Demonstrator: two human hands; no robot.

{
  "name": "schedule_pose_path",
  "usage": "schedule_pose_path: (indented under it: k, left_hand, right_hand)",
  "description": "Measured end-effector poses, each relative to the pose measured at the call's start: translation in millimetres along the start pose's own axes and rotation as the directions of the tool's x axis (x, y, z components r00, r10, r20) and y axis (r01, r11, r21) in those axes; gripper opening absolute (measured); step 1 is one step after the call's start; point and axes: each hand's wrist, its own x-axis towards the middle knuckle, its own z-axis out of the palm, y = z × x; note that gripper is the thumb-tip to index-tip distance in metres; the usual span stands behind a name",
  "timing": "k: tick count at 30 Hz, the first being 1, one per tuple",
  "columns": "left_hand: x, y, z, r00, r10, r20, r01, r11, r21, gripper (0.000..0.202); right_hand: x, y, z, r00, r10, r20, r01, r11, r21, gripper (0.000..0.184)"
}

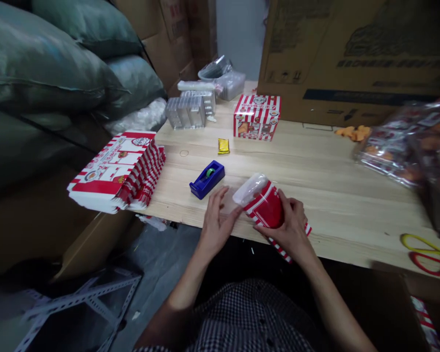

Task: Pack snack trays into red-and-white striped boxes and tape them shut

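Note:
My right hand (293,225) grips a red-and-white striped paper carton (267,208), bent into a curve above the front edge of the table. A glossy clear film shows at its upper left end. Just left of the carton, my left hand (214,222) has its thumb and fingers closed on a translucent plastic piece (228,201); whether this joins the carton, I cannot tell. Beyond my left hand stands a blue tape dispenser (207,180) with a green core. A small yellow packet (223,146) lies behind the dispenser.
Flat striped cartons (113,164) are stacked at left. A formed striped box (257,117) stands at the back, near clear plastic cases (186,112). Scissors (427,254), bagged goods (392,146) and orange pieces (353,132) lie at right, before a large cardboard box (352,63).

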Motion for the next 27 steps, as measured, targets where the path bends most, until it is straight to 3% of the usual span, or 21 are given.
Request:
schedule_pose_path:
  k: [2,5,9,12,15,17,19,23,27]
  left_hand:
    - [-8.5,9.1,6.0,0.996,-0.086,0.033,0.091,0.971,-0.222,0.070]
    - [-13.7,15.8,4.0,0.986,-0.139,0.096,0.167,0.896,-0.411,0.072]
    - [-18.6,13.4,-16.1,0.938,-0.165,0.306,0.282,0.877,-0.390,0.080]
    - [-33.9,-0.4,-22.2,0.896,-0.178,0.406,0.342,0.861,-0.377,0.079]
    - [-52.2,-17.1,-21.7,0.874,-0.190,0.448,0.345,0.891,-0.294,0.057]
    - [-59.5,-23.2,-23.3,0.858,-0.212,0.467,0.322,0.932,-0.169,0.042]
    - [-61.0,-23.0,-27.2,0.856,-0.211,0.473,0.256,0.966,-0.033,0.035]
    - [-50.6,-10.8,-34.2,0.864,-0.057,0.499,-0.014,0.990,0.138,0.026]
    - [-38.5,-2.7,-30.9,0.818,0.073,0.571,-0.200,0.966,0.163,0.022]
  right_hand:
    - [-6.6,-17.5,-5.5,0.994,0.079,-0.080,-0.079,0.997,0.011,0.118]
    - [-24.3,-31.3,-18.0,0.997,0.067,-0.036,-0.061,0.985,0.159,0.106]
    - [-43.6,-17.6,-32.9,0.999,0.038,0.012,-0.039,0.862,0.505,0.072]
    - [-52.2,-2.1,-28.2,0.996,0.048,0.081,-0.089,0.754,0.651,0.051]
    - [-60.9,6.4,-16.1,0.975,0.081,0.207,-0.209,0.650,0.730,0.053]
    - [-65.5,9.7,-11.7,0.963,0.063,0.261,-0.240,0.635,0.734,0.050]
    - [-67.2,12.6,-12.7,0.965,0.011,0.262,-0.200,0.677,0.708,0.036]
    - [-62.9,16.3,-23.1,0.957,-0.101,0.273,-0.104,0.756,0.646,0.024]
    - [-58.9,17.1,-28.9,0.942,-0.149,0.302,-0.072,0.787,0.613,0.019]
